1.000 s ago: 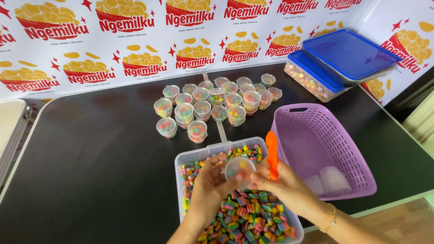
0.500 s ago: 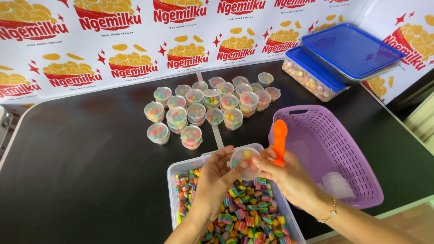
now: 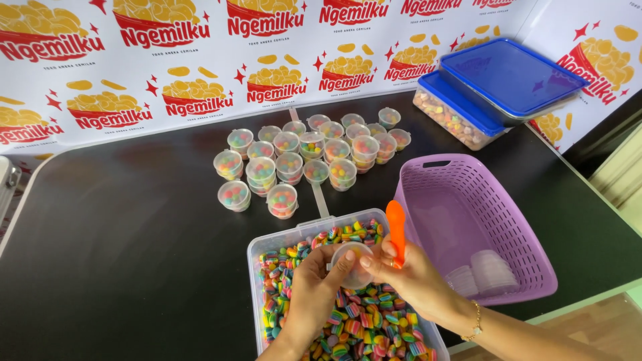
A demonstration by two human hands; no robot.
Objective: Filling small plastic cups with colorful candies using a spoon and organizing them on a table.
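Both hands meet low in the view, at about six o'clock, over a clear plastic tub (image 3: 257,249) heaped with rainbow-striped candies (image 3: 364,321). The left hand (image 3: 314,291) and the right hand (image 3: 408,274) together pinch a small clear cup (image 3: 353,262) with a lid, which sits between their fingertips just above the candy; the left thumb and fingers press on its left rim, the right thumb and forefinger on its right rim. The right hand also clamps an orange plastic spoon (image 3: 396,227) against its fingers, the spoon standing nearly upright with its bowl pointing toward twelve o'clock. A thin bracelet (image 3: 475,321) circles the right wrist. At three o'clock of the hands, touching the tub's right side, sits a lilac slotted basket (image 3: 508,220) with stacks of empty clear cups (image 3: 491,271) in its near corner. Toward twelve o'clock from the tub, well apart from it on the black table (image 3: 134,234), stands a cluster of filled lidded cups (image 3: 314,150), some stacked two high. At about two o'clock, by the patterned backdrop (image 3: 167,53), two clear boxes with blue lids (image 3: 501,80) lie one on the other.
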